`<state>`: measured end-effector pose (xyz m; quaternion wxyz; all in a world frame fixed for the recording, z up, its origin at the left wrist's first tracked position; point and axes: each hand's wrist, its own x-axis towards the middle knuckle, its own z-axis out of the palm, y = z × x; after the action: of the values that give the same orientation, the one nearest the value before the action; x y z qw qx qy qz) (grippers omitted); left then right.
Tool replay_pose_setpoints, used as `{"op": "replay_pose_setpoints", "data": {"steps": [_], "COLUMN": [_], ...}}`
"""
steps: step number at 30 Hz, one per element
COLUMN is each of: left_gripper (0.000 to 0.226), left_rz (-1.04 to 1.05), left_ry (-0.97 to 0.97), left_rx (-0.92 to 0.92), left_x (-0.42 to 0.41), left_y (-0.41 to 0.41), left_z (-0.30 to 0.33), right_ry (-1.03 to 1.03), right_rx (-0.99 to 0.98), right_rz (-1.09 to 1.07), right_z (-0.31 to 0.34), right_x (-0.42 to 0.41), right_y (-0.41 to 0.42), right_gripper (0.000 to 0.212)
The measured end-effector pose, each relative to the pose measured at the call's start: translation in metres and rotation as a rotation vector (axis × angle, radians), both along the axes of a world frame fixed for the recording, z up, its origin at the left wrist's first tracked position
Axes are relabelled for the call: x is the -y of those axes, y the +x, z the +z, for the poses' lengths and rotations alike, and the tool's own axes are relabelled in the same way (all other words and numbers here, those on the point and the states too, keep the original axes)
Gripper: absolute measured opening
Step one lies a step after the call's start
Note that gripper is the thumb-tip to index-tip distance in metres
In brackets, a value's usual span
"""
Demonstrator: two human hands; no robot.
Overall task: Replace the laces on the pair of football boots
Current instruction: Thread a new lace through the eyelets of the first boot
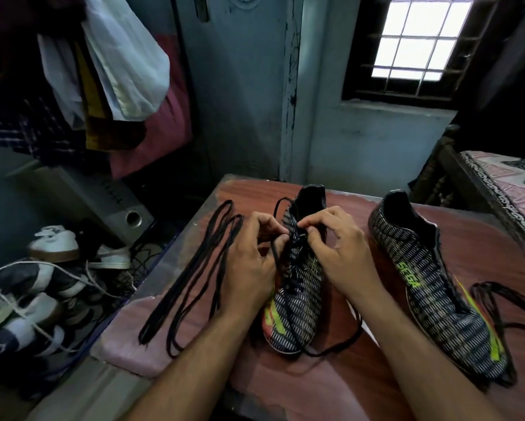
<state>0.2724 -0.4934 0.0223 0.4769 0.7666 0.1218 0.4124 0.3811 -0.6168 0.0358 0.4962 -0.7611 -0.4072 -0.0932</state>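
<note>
— Both hands are pinching lace at the upper eyelets of the left boot (300, 268). The left hand (252, 262) has thumb and fingers curled round a black strand just left of the tongue; the right hand (337, 253) pinches the same lace (297, 235) from the right. That's the grip, as far as I can read it.

— And how far along would you say it is?

— Going left to right: a loose lace (194, 275) lies in long loops on the counter (361, 387), near its left edge and apart from the boots. The left boot stands mid-counter, toe near, heel far, with lace crossing most of its eyelets and a tail trailing round the toe. The right boot (437, 287) lies just right of it with no lace showing through its eyelets. Another dark lace bundle (495, 305) sits at its right side.

— So one boot nearly done?

— Or only starting to be unlaced. I can't tell whether the lace in the left boot is old or new; every lace is the same black. My guess is the right boot has been stripped and awaits relacing, so a good half remains at least.

— What's hard to see?

— The fingertips cover the top eyelets, so which hole the lace passes is hidden. The right boot's tongue is in shadow, and the bundle beyond it is partly behind the boot.
</note>
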Motion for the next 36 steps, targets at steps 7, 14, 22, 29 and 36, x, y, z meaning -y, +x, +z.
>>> {"op": "replay_pose_setpoints", "data": {"steps": [7, 14, 22, 29, 36], "left_gripper": [0.024, 0.028, 0.034, 0.046, 0.055], "left_rz": [0.014, 0.038, 0.045, 0.022, -0.027], "left_ry": [0.019, 0.045, -0.002, 0.075, 0.173], "left_rx": [-0.022, -0.056, -0.057, -0.105, -0.150], "left_x": [-0.003, -0.002, -0.004, -0.005, -0.006], "left_y": [0.003, 0.005, 0.001, 0.003, 0.008], "left_z": [-0.004, -0.005, -0.005, -0.004, -0.010], "right_ry": [-0.017, -0.357, -0.554, -0.341, 0.029], "right_rx": [-0.032, -0.016, -0.023, 0.128, 0.047], "right_rz": [-0.005, 0.005, 0.087, 0.010, -0.066], "right_z": [0.004, 0.027, 0.039, 0.017, 0.017], "right_x": [0.001, -0.007, -0.008, -0.009, -0.006], "right_y": [0.001, 0.012, 0.024, 0.007, 0.008], "right_gripper": [0.024, 0.008, 0.009, 0.001, 0.007]}}
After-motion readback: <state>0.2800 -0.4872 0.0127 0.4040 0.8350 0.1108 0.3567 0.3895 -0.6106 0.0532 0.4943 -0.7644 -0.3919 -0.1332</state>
